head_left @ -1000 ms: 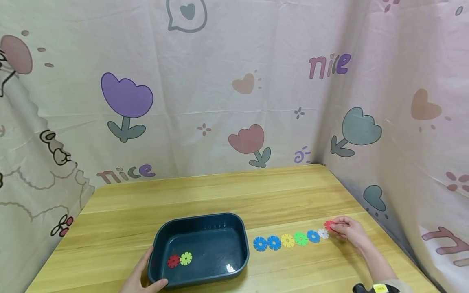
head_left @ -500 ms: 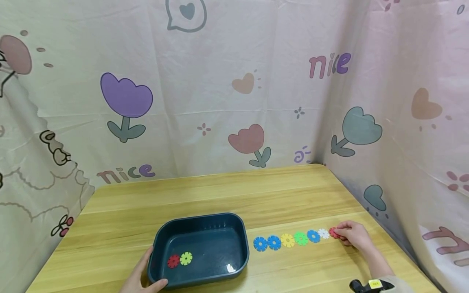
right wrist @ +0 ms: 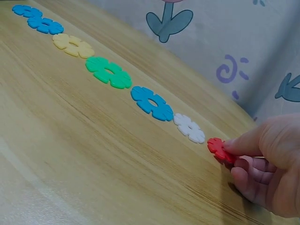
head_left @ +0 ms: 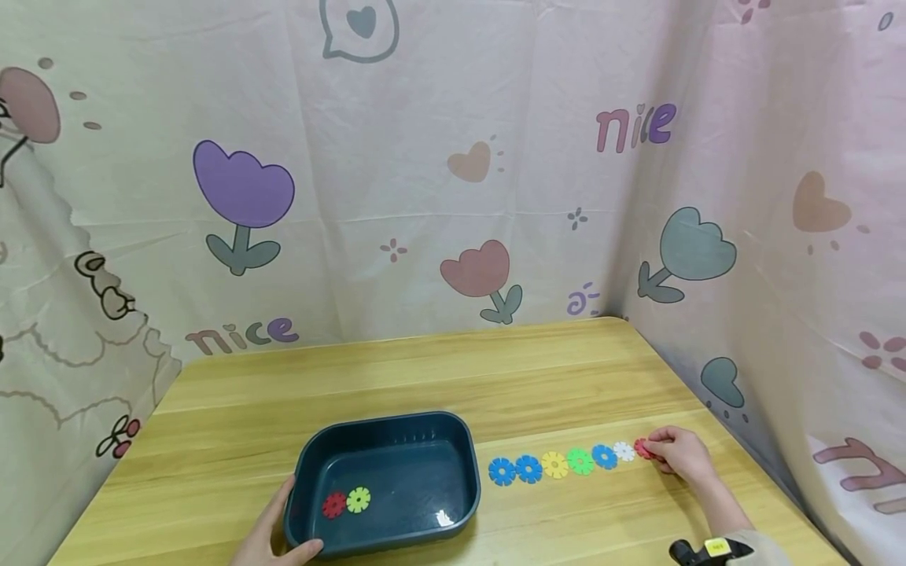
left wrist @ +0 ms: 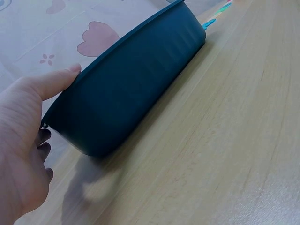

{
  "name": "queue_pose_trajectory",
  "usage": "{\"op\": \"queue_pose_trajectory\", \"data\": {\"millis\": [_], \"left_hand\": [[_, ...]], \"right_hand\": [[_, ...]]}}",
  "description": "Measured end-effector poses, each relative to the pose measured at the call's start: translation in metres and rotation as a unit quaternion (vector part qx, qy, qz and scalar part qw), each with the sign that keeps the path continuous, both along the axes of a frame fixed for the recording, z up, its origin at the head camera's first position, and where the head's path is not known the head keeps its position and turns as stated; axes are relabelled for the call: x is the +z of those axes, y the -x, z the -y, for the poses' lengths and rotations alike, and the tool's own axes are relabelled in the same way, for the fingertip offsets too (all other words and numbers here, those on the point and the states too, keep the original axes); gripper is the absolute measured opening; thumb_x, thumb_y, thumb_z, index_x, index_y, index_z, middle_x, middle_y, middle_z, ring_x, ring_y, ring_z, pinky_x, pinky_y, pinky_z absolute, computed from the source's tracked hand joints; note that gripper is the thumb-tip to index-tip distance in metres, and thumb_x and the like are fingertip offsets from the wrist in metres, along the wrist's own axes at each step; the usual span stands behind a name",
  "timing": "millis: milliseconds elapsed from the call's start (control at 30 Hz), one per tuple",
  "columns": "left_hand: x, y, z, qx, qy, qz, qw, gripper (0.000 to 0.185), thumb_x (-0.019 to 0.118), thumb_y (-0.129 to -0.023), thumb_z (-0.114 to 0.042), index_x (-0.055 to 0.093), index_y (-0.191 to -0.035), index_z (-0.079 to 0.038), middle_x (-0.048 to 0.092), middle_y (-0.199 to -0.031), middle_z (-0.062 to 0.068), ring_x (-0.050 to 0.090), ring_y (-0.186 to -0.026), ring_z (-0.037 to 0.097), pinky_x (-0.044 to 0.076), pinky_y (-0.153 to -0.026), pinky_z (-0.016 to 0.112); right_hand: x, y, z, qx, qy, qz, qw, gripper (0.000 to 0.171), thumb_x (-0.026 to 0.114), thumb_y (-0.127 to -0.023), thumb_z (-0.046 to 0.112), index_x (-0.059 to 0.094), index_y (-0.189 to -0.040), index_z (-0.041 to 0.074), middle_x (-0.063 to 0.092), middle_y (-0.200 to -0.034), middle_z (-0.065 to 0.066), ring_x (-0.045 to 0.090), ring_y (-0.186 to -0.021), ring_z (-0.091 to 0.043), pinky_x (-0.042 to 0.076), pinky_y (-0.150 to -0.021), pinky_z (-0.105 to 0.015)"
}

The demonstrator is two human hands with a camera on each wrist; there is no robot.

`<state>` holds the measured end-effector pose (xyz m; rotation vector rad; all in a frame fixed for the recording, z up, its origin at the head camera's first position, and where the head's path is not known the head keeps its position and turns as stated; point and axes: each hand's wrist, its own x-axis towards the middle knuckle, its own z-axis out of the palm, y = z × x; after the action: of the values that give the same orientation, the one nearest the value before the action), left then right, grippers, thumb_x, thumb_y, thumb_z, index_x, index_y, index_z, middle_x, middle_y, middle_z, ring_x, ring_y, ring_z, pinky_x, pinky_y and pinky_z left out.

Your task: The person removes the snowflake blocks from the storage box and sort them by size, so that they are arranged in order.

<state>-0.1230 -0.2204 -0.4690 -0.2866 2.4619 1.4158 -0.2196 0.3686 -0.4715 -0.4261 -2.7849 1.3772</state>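
Right hand (head_left: 681, 456) lowered since earlier, pinching red flower piece (right wrist: 219, 149) on table (head_left: 425, 377) beside white piece (head_left: 624, 451), right of blue tub (head_left: 385, 479), left hand (head_left: 272, 538) gripping tub's corner, bare wood behind, "nice" on curtain (head_left: 637, 126)

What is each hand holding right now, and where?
Right hand pinches the red flower piece by its edge; left hand grips the tub at its near-left corner.

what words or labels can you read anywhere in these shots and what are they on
"nice" on the back curtain, upper right.
"nice" on the same curtain, lower left near the table edge.
Part of large pink letters at the right curtain's lower edge, cut off, unreadable.
Yellow tag on the right wrist strap: too small to read.
No text on the tub or the flower pieces.
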Motion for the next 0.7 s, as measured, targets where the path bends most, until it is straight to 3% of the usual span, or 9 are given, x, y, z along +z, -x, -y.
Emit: {"op": "queue_pose_trajectory", "data": {"millis": [367,700], "left_hand": [[-0.0004,-0.0002,0.0001,0.003,-0.015,0.002,0.9999,0.102,0.071,-0.081,-0.037,0.002,-0.148,-0.005,0.002,-0.145,0.033,0.014,-0.123,0.055,0.022,-0.092,0.074],[0.0006,-0.0004,0.0000,0.001,-0.011,0.000,0.9999,0.102,0.071,-0.080,-0.037,0.002,-0.148,-0.005,0.003,-0.146,0.032,0.014,-0.124,0.055,0.020,-0.093,0.073]], "right_hand": [[-0.0032,0.0017,-0.0008,-0.003,-0.014,-0.006,1.000,0.023,0.061,-0.085,0.008,0.057,-0.097,-0.011,0.059,-0.084,-0.015,0.053,-0.065,-0.015,0.049,-0.050,-0.022],[0.0053,0.0000,0.0030,-0.001,0.027,-0.006,1.000,0.028,0.059,-0.088,0.009,0.054,-0.102,-0.015,0.060,-0.086,-0.016,0.055,-0.066,-0.015,0.052,-0.054,-0.024]]}}
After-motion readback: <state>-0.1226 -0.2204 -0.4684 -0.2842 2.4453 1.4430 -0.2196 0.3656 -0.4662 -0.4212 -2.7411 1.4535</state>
